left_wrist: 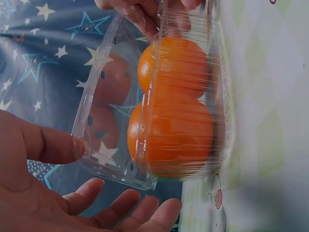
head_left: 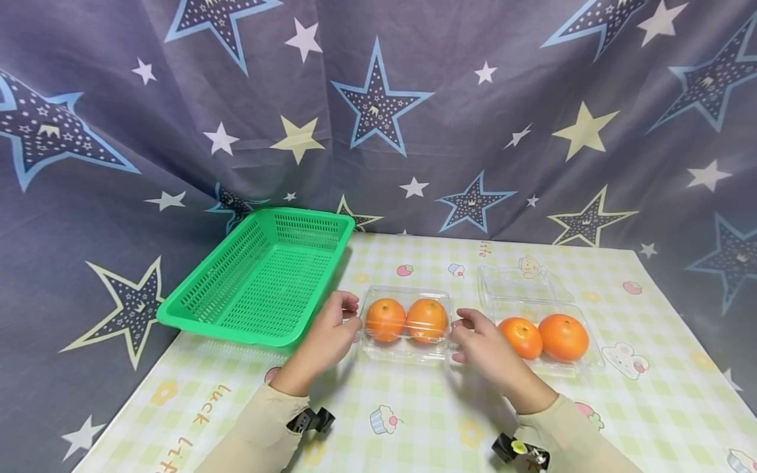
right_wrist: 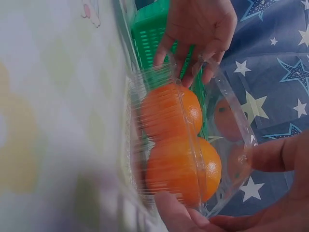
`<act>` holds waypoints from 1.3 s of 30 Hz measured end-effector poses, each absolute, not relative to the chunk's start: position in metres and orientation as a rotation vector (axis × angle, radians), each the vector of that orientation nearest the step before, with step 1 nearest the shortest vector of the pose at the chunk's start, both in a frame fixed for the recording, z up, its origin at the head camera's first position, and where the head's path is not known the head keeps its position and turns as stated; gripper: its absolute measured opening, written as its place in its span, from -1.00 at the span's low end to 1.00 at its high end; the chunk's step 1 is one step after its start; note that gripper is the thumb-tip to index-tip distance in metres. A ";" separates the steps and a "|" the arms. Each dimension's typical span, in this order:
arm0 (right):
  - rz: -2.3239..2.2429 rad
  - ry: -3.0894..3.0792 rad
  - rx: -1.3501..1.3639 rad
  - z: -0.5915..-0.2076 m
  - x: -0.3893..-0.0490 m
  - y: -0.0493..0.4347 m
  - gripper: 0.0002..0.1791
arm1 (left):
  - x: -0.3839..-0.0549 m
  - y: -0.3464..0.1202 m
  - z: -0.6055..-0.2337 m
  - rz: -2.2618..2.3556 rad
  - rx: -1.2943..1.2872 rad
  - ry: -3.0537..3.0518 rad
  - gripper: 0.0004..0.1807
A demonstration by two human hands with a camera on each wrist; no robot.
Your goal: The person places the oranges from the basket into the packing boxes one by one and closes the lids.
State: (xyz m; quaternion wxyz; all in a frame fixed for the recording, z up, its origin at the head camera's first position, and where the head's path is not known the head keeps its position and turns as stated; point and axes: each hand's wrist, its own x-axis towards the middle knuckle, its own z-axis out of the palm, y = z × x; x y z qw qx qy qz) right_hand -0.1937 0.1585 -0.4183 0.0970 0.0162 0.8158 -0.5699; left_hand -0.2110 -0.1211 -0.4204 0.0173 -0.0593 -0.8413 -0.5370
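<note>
A clear plastic clamshell box (head_left: 405,355) holding two oranges (head_left: 386,320) sits on the table between both hands, its lid (left_wrist: 104,169) lying over the fruit. My left hand (head_left: 333,335) is at its left end. In the left wrist view, the left thumb touches the lid's edge while the other fingers extend loosely past the box end. My right hand (head_left: 486,343) holds the right end, with its thumb against the lid and its fingertips by the rim in the right wrist view.
A second clamshell box (head_left: 591,355) with its lid raised stands to the right, with two oranges (head_left: 564,337) in it. At the left is a green plastic basket (head_left: 260,282). A star-patterned curtain (head_left: 449,151) hangs behind the checked tablecloth (head_left: 432,420).
</note>
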 end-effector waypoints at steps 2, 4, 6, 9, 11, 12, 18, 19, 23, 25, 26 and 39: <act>-1.720 2.373 0.062 -0.418 -0.193 0.158 -0.30 | -0.213 -0.121 -0.423 -1.652 -0.188 -2.636 -0.58; -1.738 2.362 0.067 -0.420 -0.193 0.158 -0.30 | -0.215 -0.121 -0.427 -1.629 -0.191 -2.656 -0.54; -1.750 2.350 0.078 -0.421 -0.193 0.157 -0.29 | -0.216 -0.122 -0.430 -1.613 -0.190 -2.674 -0.52; -1.772 2.328 0.081 -0.424 -0.193 0.156 -0.27 | -0.217 -0.123 -0.433 -1.613 -0.165 -2.693 -0.48; -1.781 2.316 0.085 -0.425 -0.194 0.155 -0.26 | -0.217 -0.123 -0.433 -1.627 -0.143 -2.703 -0.48; -1.783 2.314 0.089 -0.426 -0.194 0.154 -0.25 | -0.217 -0.123 -0.433 -1.638 -0.135 -2.705 -0.48; -1.782 2.316 0.108 -0.430 -0.194 0.152 -0.24 | -0.217 -0.124 -0.435 -1.698 -0.117 -2.721 -0.43; -1.780 2.317 0.111 -0.430 -0.194 0.152 -0.24 | -0.217 -0.124 -0.435 -1.702 -0.117 -2.727 -0.42; -1.780 2.312 0.124 -0.432 -0.193 0.151 -0.25 | -0.216 -0.125 -0.435 -1.732 -0.114 -2.738 -0.43; -1.781 2.306 0.132 -0.432 -0.194 0.151 -0.25 | -0.216 -0.125 -0.436 -1.757 -0.118 -2.738 -0.44; -1.781 2.304 0.136 -0.432 -0.194 0.151 -0.26 | -0.216 -0.125 -0.436 -1.763 -0.114 -2.739 -0.45; -1.762 2.287 0.181 -0.434 -0.192 0.151 -0.48 | -0.217 -0.127 -0.438 -1.725 -0.076 -2.815 -0.63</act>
